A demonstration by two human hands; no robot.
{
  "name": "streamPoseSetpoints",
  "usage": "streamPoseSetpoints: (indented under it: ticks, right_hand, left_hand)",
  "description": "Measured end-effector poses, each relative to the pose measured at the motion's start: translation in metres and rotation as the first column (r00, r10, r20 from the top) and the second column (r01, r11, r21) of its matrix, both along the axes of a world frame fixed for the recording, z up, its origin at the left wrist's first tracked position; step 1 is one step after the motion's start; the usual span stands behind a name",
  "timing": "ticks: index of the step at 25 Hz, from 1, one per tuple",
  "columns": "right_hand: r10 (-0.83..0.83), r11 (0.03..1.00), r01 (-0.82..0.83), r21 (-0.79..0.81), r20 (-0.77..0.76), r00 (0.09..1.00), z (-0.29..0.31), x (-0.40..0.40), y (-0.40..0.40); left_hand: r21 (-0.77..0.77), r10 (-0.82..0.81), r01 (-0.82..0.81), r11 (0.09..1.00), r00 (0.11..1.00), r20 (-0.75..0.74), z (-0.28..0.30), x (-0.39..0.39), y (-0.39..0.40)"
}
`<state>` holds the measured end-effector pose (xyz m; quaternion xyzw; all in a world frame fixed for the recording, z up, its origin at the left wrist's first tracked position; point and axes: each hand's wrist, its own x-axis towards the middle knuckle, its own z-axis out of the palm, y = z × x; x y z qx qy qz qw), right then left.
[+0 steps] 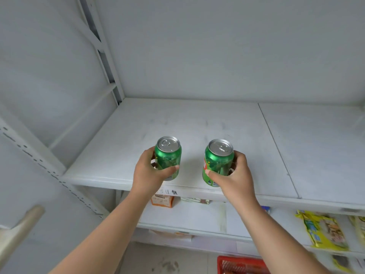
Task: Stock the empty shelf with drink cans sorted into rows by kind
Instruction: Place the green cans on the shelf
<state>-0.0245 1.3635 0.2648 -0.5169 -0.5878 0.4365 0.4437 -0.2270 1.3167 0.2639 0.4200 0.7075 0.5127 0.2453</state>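
Two hands, left (147,171) and right (235,173), each wrap fingers round one of two green cans (168,157) over white shelf (197,119).

I've got 2 green cans (168,158) (217,165) with silver tops, the right one showing red and blue print, over a white shelf (197,119); yellow packets (324,230) and a red basket (237,264) below.

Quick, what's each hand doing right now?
Left hand: grips the left green can.
Right hand: grips the right green can.
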Motion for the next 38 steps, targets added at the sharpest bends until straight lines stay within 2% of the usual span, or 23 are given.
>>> streamPoseSetpoints:
  ticks: [7,11,19,23,27,35,38]
  right_hand:
    - [-0.038,0.999,0.039,-0.021,0.066,0.997,-0.032,-0.034,0.032]
    - [-0.042,0.999,0.044,-0.02,0.089,0.995,-0.04,-0.035,0.032]
    - [-0.041,0.999,0.042,-0.003,0.143,0.989,-0.045,-0.04,0.041]
    - [-0.038,0.999,0.037,0.009,0.179,0.983,-0.047,-0.041,0.044]
    - [-0.012,1.0,0.011,0.01,0.186,0.982,-0.05,-0.039,0.048]
    - [0.007,1.0,-0.009,0.011,0.177,0.984,-0.052,-0.038,0.048]
    - [0.018,1.0,-0.022,0.017,0.179,0.984,-0.052,-0.037,0.049]
  left_hand:
    - [-0.025,0.028,-0.026,0.999,0.997,0.078,-0.035,-0.037,0.04]
    - [-0.006,-0.025,0.026,1.0,0.998,0.049,-0.032,-0.044,0.068]
    - [-0.01,-0.09,0.09,0.996,0.996,0.01,-0.027,-0.067,0.171]
    - [-0.012,-0.092,0.092,0.996,0.994,-0.05,-0.024,-0.077,0.216]
    - [-0.008,-0.072,0.072,0.997,0.996,-0.046,-0.028,-0.083,0.254]
    - [-0.019,-0.075,0.074,0.997,0.996,-0.052,-0.032,-0.089,0.282]
    - [-0.11,-0.122,0.113,0.987,0.99,-0.075,-0.034,-0.092,0.281]
